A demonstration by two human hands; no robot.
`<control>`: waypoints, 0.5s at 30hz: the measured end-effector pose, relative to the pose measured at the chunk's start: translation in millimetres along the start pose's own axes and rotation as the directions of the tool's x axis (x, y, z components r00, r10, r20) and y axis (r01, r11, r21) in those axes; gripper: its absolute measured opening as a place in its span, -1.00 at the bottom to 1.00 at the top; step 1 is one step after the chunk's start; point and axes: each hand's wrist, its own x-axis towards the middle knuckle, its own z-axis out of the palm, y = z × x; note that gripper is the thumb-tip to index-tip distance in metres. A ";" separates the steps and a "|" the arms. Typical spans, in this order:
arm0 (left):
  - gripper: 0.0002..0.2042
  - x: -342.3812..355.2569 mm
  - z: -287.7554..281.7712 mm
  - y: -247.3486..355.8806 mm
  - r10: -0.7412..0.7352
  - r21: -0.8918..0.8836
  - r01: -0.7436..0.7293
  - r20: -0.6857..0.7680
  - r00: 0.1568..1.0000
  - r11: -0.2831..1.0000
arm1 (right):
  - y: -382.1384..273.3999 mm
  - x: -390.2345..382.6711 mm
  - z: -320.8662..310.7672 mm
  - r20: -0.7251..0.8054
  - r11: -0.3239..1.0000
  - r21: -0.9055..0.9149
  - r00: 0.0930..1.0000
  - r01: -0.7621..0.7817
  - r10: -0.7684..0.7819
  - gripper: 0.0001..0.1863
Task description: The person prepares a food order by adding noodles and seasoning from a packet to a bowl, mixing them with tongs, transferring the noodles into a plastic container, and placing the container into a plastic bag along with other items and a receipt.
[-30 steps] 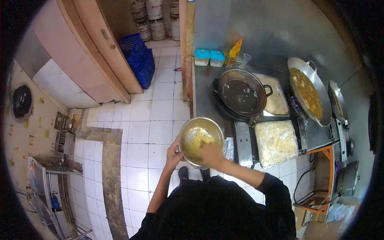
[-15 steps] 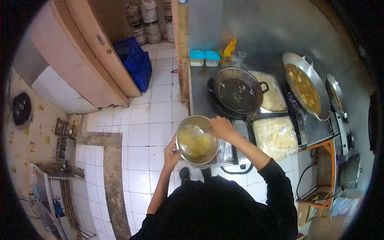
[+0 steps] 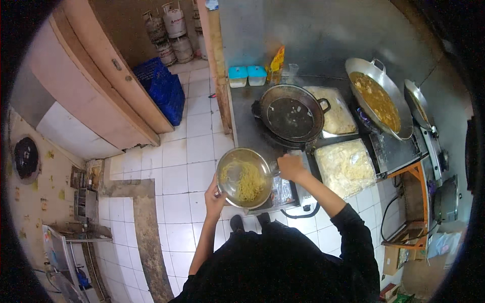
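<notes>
Hands (image 3: pixel 214 201) at bowl (image 3: pixel 261 164), pan (image 3: pixel 316 117) beyond, bag (image 3: pixel 346 170) near

A dark grey metal counter (image 3: pixel 244 115) runs along the right; at its far left stand two clear plastic tubs with light-blue lids (image 3: pixel 256 77), and a flat, square, clear-wrapped package of pale contents (image 3: pixel 345 167) lies by its near edge. On the white square-tiled floor (image 3: pixel 174 204) rest stacked blue plastic crates (image 3: pixel 160 91), far left, near stacked white metal gas cylinders (image 3: pixel 175 22)
</notes>
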 end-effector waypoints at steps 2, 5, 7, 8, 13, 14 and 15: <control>-0.31 0.9 -0.6 4.5 -0.014 -0.002 0.014 -0.009 1.000 1.000 | -0.6 -4.1 -3.1 0.031 0.982 0.191 1.000 -0.008 0.002 -0.81; -0.31 -2.7 0.1 4.7 -0.031 -0.018 0.031 0.010 0.999 0.999 | 10.5 -4.1 15.7 -0.064 0.981 0.187 0.995 -0.060 0.073 -0.76; -0.30 -1.7 2.0 12.7 -0.018 -0.036 0.019 0.015 1.000 0.999 | 7.6 -4.0 11.8 -0.066 0.988 0.127 0.993 -0.090 0.099 -0.74; -0.30 -4.2 3.3 16.7 -0.065 -0.046 0.065 -0.006 0.998 0.997 | 3.7 -8.3 11.2 -0.020 0.990 0.131 0.998 -0.056 0.059 -0.76; -0.30 -1.7 -3.9 -0.2 -0.010 -0.037 0.010 0.001 1.000 0.999 | 9.0 -5.8 28.1 -0.067 0.970 0.231 0.994 -0.073 0.091 -0.78; -0.30 -1.8 -2.6 -1.0 -0.009 -0.029 0.009 -0.008 1.000 1.000 | 15.3 -4.8 33.8 -0.113 0.972 0.205 0.984 -0.116 0.141 -0.76; -0.30 0.1 -4.0 -1.3 0.002 -0.019 -0.003 -0.031 1.000 1.000 | 11.6 -9.4 34.5 -0.048 0.982 0.121 0.987 -0.143 0.150 -0.76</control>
